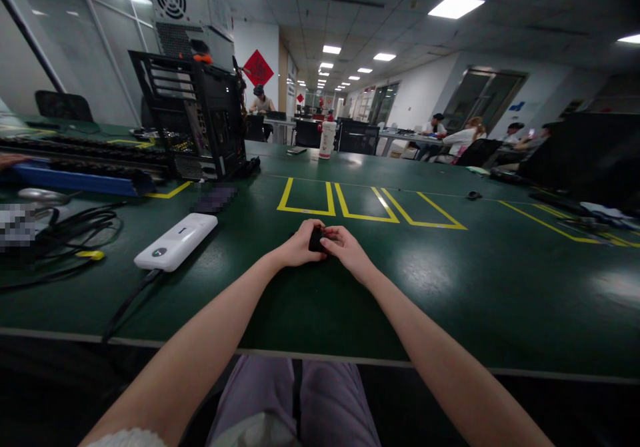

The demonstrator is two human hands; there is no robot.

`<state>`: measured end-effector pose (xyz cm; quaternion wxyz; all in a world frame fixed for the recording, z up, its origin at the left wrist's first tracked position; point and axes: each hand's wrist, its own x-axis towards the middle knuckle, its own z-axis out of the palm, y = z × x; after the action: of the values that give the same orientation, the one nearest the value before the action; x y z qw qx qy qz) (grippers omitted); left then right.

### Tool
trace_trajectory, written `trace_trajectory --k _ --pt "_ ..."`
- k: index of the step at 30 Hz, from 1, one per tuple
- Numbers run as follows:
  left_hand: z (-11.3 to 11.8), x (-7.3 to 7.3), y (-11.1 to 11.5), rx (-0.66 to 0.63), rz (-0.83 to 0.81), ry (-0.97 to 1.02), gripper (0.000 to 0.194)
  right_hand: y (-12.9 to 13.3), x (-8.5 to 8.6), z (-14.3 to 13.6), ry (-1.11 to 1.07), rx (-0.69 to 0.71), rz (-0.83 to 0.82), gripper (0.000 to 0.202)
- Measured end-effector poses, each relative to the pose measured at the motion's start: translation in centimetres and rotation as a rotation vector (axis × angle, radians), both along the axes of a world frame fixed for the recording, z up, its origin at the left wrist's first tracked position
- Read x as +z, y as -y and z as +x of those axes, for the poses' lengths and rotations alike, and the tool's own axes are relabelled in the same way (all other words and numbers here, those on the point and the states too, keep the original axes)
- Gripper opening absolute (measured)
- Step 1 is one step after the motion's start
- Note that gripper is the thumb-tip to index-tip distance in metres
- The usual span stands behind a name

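A small black object (316, 240) is held between both hands just above the green table (350, 314), below the yellow tape outlines. My left hand (300, 245) wraps round its left side, with the thumb under it. From the right, my right hand (345, 247) pinches it with thumb and fingers. The fingers hide much of the object, so its exact kind cannot be made out.
A white power bank (177, 242) with a black cable lies to the left. Behind it stand an open black computer case (200, 117) and a blue strip (80, 178). A white bottle (327, 139) stands at the far edge. People sit at distant tables.
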<state>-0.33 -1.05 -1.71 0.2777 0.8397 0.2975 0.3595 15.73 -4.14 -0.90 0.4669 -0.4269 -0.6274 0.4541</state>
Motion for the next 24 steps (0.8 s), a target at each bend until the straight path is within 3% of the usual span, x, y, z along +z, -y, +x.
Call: trace_trajectory --k 12,24 --pt "0.07 0.02 0.05 0.000 0.005 0.006 0.062 -0.04 -0.50 0.33 -0.048 0.059 -0.007 0.018" --pt "0.05 0.25 0.23 -0.002 -0.010 0.010 0.061 0.36 0.09 0.33 -0.023 0.087 -0.019 0.026"
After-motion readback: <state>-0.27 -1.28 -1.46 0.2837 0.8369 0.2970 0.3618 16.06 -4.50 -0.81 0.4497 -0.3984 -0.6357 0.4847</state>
